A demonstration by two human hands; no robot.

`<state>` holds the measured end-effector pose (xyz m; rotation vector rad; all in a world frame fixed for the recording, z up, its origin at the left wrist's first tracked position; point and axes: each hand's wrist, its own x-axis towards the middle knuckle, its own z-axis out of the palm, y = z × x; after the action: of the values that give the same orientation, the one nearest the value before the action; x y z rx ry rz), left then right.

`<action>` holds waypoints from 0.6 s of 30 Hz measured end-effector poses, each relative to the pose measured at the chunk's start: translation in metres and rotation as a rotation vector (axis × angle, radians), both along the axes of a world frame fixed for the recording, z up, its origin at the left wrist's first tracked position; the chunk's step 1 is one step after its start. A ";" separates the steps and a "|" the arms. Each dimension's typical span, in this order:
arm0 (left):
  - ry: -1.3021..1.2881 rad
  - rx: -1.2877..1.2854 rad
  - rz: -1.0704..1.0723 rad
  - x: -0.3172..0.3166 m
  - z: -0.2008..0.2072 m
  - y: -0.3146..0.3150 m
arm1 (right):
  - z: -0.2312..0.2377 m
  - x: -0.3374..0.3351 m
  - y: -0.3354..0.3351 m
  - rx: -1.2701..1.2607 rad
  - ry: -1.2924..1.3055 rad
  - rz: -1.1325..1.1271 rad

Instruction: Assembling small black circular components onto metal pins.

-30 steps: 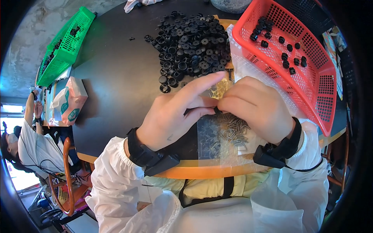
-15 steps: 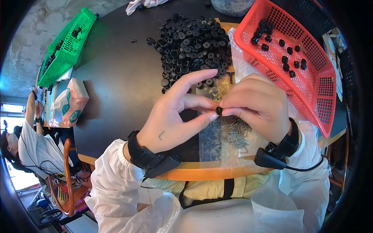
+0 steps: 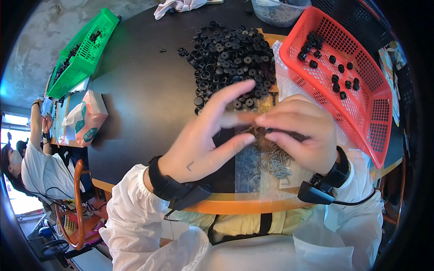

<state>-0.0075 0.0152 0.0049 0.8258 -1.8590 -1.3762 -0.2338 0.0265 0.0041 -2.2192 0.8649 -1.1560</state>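
Observation:
My right hand (image 3: 304, 133) is closed in a pinch, with a small dark part (image 3: 268, 130) at the fingertips, mostly hidden by them. Facing it, my left hand (image 3: 205, 128) has its thumb and fingers apart, and nothing shows between them; its index finger is blurred. Under the hands, small metal springs (image 3: 276, 166) lie in a heap on clear plastic (image 3: 247, 174). Just beyond the fingers is a big pile of black round plastic parts (image 3: 230, 56), some like rings and some like discs with a centre hole. A black T-shaped piece (image 3: 274, 98) lies by the right hand.
A red basket (image 3: 337, 97) holding several black parts stands at the right. Behind are a clear tub (image 3: 278, 14) and a white cloth (image 3: 181, 6). At left stand a tissue pack (image 3: 92, 118) and a green basket (image 3: 92, 55). Another person (image 3: 45, 169) sits far left.
My left fingers have come away from the small black part that both hands' fingertips were touching; my right hand keeps its pinch. The view has shifted slightly.

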 end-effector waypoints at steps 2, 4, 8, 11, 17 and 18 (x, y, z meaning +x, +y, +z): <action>-0.322 -0.580 0.139 0.013 0.005 -0.013 | 0.001 0.004 0.003 0.143 -0.096 -0.053; -0.412 -0.772 0.157 0.031 0.024 -0.029 | -0.002 0.005 0.007 0.378 -0.296 -0.104; -0.602 -0.610 -0.042 0.068 0.028 -0.045 | -0.008 0.010 0.006 0.469 -0.489 -0.025; -0.556 -0.503 -0.169 0.060 0.014 -0.047 | -0.009 0.008 0.008 0.585 -0.378 0.032; -0.514 -0.523 -0.210 0.048 0.005 -0.045 | -0.009 0.006 0.007 0.493 -0.195 0.041; -0.513 -0.556 -0.171 0.046 0.005 -0.044 | -0.010 0.006 0.007 0.492 -0.197 0.041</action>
<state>0.0384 -0.0286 0.0100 0.7777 -2.5890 -0.6921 -0.2279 0.0336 -0.0060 -1.6888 0.9015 -0.9932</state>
